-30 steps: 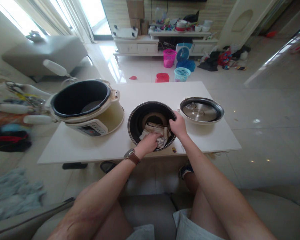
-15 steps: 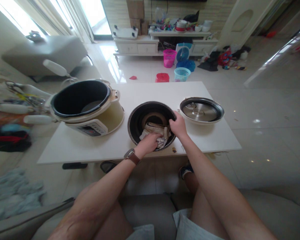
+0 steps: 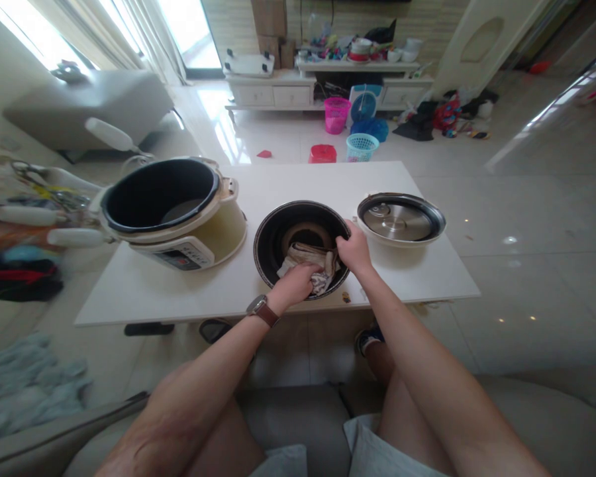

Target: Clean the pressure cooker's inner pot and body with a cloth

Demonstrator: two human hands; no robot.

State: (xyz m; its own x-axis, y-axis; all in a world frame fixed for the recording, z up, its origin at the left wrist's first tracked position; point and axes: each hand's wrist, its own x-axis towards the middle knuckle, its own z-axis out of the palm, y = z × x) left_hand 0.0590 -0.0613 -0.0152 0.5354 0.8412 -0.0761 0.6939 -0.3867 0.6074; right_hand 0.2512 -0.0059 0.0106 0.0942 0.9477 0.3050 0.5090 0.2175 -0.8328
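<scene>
A dark inner pot (image 3: 273,232) rests near the front edge of the white table. Its right rim is gripped by my right hand (image 3: 353,248), the thumb on the inside. My left hand (image 3: 297,283), with a watch at the wrist, reaches over the near rim and is closed on a crumpled, stained cloth (image 3: 308,256) inside the pot. Some of the left fingers are hidden in the cloth. To the left stands a cream electric pressure cooker (image 3: 223,238) with its top off and a dark hollow inside. Its round lid (image 3: 395,224) lies upside down on the right.
The white table (image 3: 179,301) carries all three pieces. Small brown crumbs (image 3: 346,297) lie by the pot. Beyond the table stand a red stool (image 3: 322,154), a light blue basket (image 3: 361,148) and a pink basket (image 3: 336,116). White-handled items (image 3: 77,237) are left of the cooker.
Hardly anything differs. Both hands keep their places on the pot rim and the cloth, and the cloth's folds have shifted only slightly.
</scene>
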